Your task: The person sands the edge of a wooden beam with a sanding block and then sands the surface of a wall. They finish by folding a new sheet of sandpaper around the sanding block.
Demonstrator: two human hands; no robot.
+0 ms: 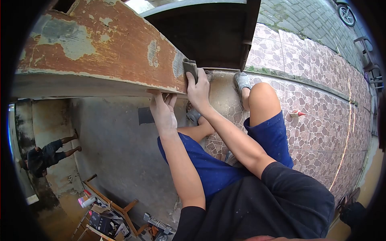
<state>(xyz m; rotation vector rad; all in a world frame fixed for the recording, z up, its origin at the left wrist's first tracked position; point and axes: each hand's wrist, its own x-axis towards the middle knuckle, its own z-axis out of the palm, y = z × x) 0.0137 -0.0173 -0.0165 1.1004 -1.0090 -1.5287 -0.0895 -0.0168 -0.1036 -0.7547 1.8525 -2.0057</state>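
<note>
A long wooden frame (124,52) with worn orange-brown paint and bare grey patches runs across the upper left. My right hand (199,90) is closed around a grey sanding block (190,69), which lies against the frame's end at a bare patch. Just left of it, my left hand (164,112) has its fingers bent against the frame's lower edge; the fingertips are partly hidden there. Pale dust covers this hand. Below the frame, a dark square sheet, apparently sandpaper (146,115), lies on the concrete floor.
A dark panel (205,34) stands behind the frame. A small white bottle with a red cap (297,114) lies on the patterned tiles (317,132). Another person (44,156) is at the far left. An upturned wooden stool (116,207) and a box of supplies (100,221) sit lower left.
</note>
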